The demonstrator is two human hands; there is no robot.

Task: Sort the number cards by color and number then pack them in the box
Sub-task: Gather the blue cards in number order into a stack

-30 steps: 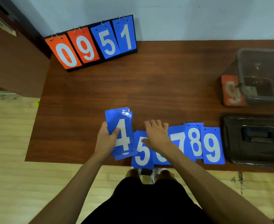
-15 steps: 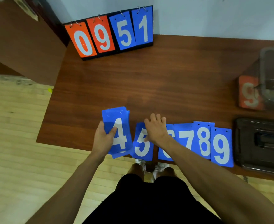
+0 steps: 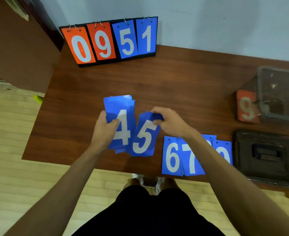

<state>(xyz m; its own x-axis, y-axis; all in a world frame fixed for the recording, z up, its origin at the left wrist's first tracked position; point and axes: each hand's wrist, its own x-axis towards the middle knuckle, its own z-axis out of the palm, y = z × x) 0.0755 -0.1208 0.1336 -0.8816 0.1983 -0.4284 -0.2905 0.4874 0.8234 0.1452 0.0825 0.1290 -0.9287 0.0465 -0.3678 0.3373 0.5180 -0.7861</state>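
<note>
My left hand grips a stack of blue cards with a white 4 on top, held above the table's near edge. Right beside it my right hand pinches the top of the blue 5 cards, lifted and tilted. On the table to the right lie the blue 6 and 7; my right forearm hides most of the 8 and 9. An orange 9 card leans at the clear box at the far right.
A flip scoreboard reading 0 9 5 1 stands at the table's back against the wall. The box's dark lid lies at the front right. The brown table ends just before my legs; wooden floor lies to the left.
My right hand has picked the 5 cards up off the table and carried them left, next to the 4 stack. The camera has tilted, shifting the scene right.
</note>
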